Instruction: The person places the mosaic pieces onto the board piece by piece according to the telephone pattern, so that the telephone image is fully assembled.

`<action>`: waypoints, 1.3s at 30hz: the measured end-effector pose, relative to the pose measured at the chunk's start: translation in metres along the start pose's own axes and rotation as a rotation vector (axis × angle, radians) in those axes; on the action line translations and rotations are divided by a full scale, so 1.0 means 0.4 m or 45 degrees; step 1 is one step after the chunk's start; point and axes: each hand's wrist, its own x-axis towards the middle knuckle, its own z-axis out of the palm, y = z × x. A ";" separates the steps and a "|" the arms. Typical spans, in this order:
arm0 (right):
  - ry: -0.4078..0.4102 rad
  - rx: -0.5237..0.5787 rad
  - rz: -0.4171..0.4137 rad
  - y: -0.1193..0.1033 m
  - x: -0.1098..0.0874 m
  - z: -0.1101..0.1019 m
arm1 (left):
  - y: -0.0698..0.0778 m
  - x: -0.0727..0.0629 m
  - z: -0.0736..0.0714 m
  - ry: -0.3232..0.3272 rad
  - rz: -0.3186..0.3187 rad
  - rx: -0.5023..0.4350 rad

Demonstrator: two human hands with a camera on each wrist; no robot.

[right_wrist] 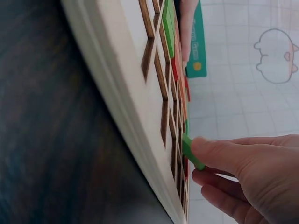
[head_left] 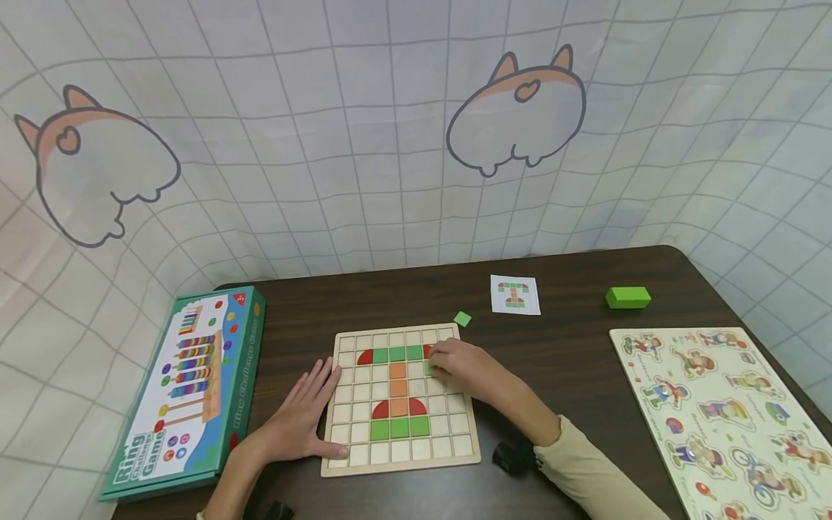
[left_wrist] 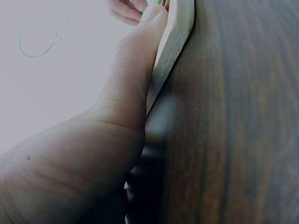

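A wooden grid board point(head_left: 403, 468) lies on the dark table. On it a row of green square tiles point(head_left: 397, 354) sits near the top with a red quarter-round tile point(head_left: 365, 357) at its left end. Orange tiles point(head_left: 398, 388) run down the middle, between red quarter-rounds lower down, above a bottom green row. My right hand point(head_left: 471, 368) pinches a green square tile point(right_wrist: 190, 153) between thumb and finger over the upper right cells, partly covering a red tile there. My left hand point(head_left: 295, 422) rests spread along the board's left edge, thumb at the lower corner.
A loose green tile point(head_left: 462, 318) lies behind the board, beside a pattern card point(head_left: 515, 295). Farther right are a green block point(head_left: 627, 297) and a picture puzzle board point(head_left: 721, 390). A Ring Challenge Game box point(head_left: 243, 361) stands at left; a patterned curtain point(head_left: 390, 144) hangs behind.
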 end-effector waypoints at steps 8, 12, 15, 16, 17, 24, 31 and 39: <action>0.010 -0.051 -0.026 0.010 0.003 0.001 | -0.002 0.001 0.002 -0.008 -0.013 0.003; 0.065 -0.069 0.075 0.050 0.001 -0.017 | -0.002 0.001 0.003 -0.010 -0.010 -0.003; 0.124 -0.003 0.202 0.094 -0.007 -0.028 | -0.004 0.000 0.004 -0.015 -0.014 -0.002; 0.124 0.014 0.241 0.108 -0.009 -0.028 | -0.005 0.000 0.005 -0.017 -0.016 0.000; 0.116 0.035 0.279 0.120 -0.011 -0.027 | -0.006 -0.001 0.006 -0.018 -0.017 -0.002; -0.047 0.094 0.352 0.168 -0.019 -0.011 | -0.005 -0.005 0.010 -0.022 -0.026 -0.004; -0.051 0.092 0.363 0.170 -0.009 -0.021 | 0.001 -0.002 0.010 -0.005 -0.012 -0.018; 0.058 0.024 0.520 0.169 -0.006 -0.021 | -0.002 0.003 0.006 0.009 0.013 -0.012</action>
